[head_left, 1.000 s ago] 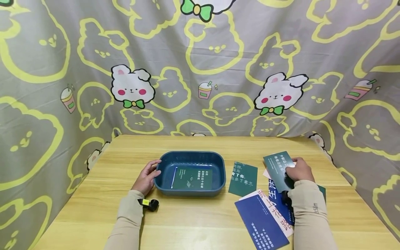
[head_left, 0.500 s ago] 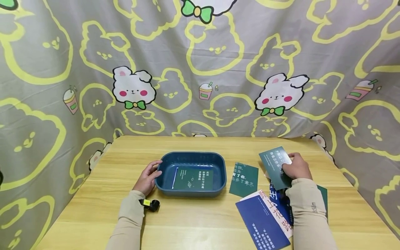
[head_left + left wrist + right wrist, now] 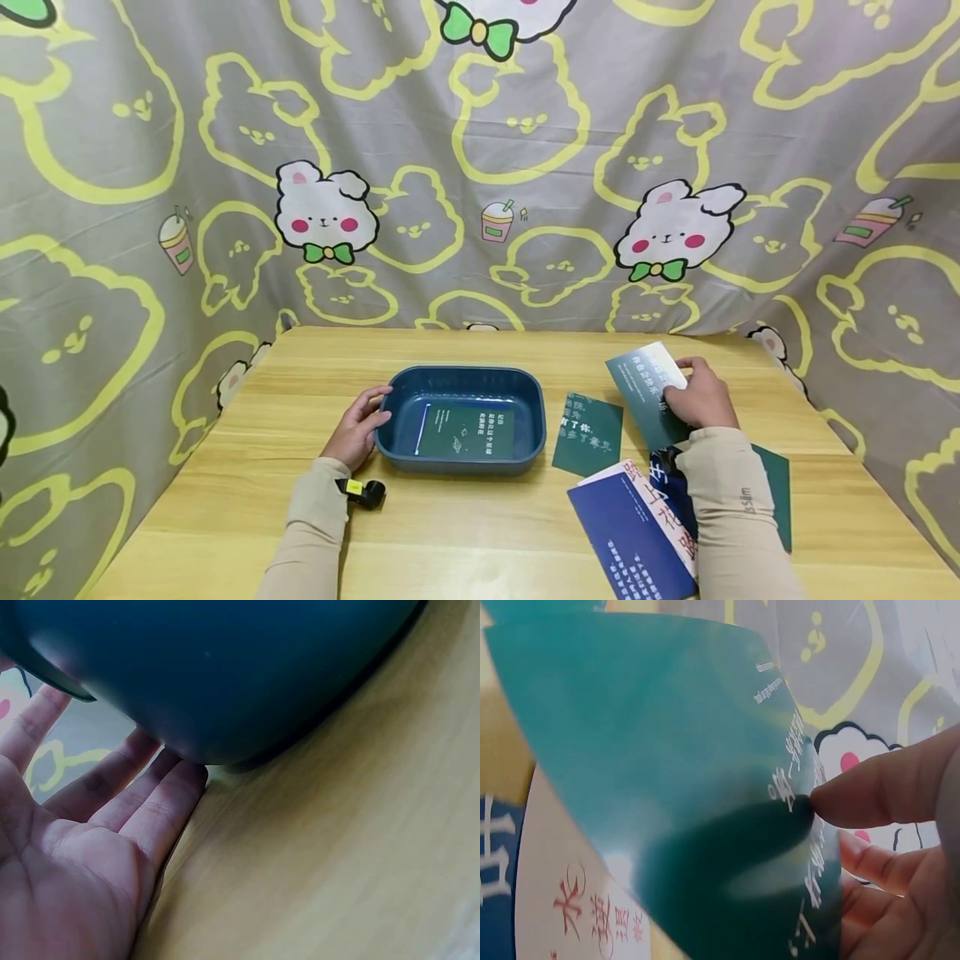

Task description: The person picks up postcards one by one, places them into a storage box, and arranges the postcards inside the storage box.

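Note:
In the head view my left hand [image 3: 358, 429] holds the left side of a dark blue rectangular tub [image 3: 461, 467], its thumb over the rim. The left wrist view shows its fingers [image 3: 169, 799] against the tub's outer wall. A dark green card [image 3: 465, 432] with white print lies inside. At the right, my right hand [image 3: 705, 396] pinches another green card [image 3: 643, 392] at its edge, tilted above the spread cards. In the right wrist view this card bows, with the thumb [image 3: 885, 787] pressing on its printed face.
A green card [image 3: 588, 433] lies right of the tub. Nearer the front, a blue card [image 3: 633, 533] overlaps a pale one with red characters [image 3: 660, 508]. Another green card [image 3: 776, 500] shows beside the right sleeve. A patterned curtain [image 3: 480, 283] borders the wooden table [image 3: 465, 533].
My right hand has moved left with the green card, shifting it toward the tub. The left hand stays at the tub's side. The head view has shifted slightly.

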Tool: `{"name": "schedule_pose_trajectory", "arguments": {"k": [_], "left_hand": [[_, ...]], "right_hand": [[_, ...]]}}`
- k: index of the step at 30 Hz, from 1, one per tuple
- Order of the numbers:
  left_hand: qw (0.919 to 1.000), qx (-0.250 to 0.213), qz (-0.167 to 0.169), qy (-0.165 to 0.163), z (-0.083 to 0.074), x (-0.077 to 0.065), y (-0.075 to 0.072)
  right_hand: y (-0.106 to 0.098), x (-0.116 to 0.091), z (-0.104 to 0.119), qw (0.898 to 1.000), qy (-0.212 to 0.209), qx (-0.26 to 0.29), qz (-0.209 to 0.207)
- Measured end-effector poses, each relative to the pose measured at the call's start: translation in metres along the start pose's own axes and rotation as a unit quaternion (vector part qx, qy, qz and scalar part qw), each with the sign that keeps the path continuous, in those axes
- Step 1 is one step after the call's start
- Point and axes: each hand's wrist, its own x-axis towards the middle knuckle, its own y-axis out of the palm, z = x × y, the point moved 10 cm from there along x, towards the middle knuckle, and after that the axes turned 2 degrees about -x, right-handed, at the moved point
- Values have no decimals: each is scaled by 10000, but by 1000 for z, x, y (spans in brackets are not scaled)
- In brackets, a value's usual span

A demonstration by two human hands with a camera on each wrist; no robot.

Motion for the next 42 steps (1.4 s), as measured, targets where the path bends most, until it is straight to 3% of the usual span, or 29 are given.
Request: {"name": "schedule_pose_trajectory", "arguments": {"k": [19,33,42], "left_hand": [[9999,78,18,-91,1,0,0],[10000,40,57,12,2,-1,0],[9987,484,-14,135,-5,-2,1]], "right_hand": [[18,5,29,9996,-154,207,145],[22,7,60,9975,-682,177,99],[28,9,75,9965,-791,150,230]]}}
